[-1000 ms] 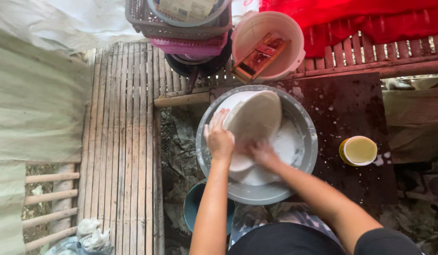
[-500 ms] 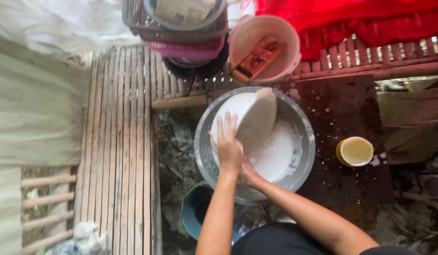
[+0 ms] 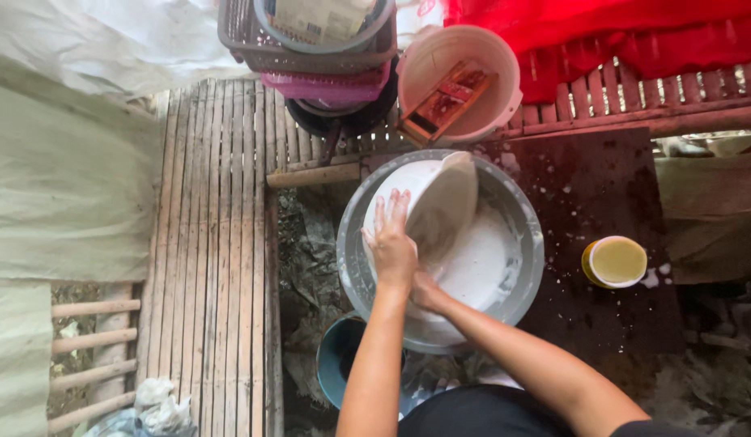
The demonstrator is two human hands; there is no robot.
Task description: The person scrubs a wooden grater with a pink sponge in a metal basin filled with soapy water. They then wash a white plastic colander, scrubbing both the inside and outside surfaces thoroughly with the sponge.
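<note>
A large metal basin [image 3: 521,202] holds soapy white water. Inside it a white bowl [image 3: 428,202] is tilted on its side, its opening facing right. My left hand [image 3: 389,239] lies flat on the bowl's outer wall with fingers spread, steadying it. My right hand [image 3: 424,287] reaches under my left wrist toward the bowl's inside; its fingers are hidden behind the left hand and the bowl's rim, so I cannot tell what it grips.
A small yellow cup [image 3: 616,261] stands on the dark wet board [image 3: 602,178] at right. A pink bucket [image 3: 464,69] with a wooden-handled tool and stacked baskets [image 3: 310,44] sit behind the basin. Bamboo slat flooring [image 3: 205,243] runs along the left. A teal pot [image 3: 339,356] is below the basin.
My left hand slid down the outer wall of the bowl and spread flat. The right hand moved under the left wrist into the bowl. The bowl tipped further onto its side.
</note>
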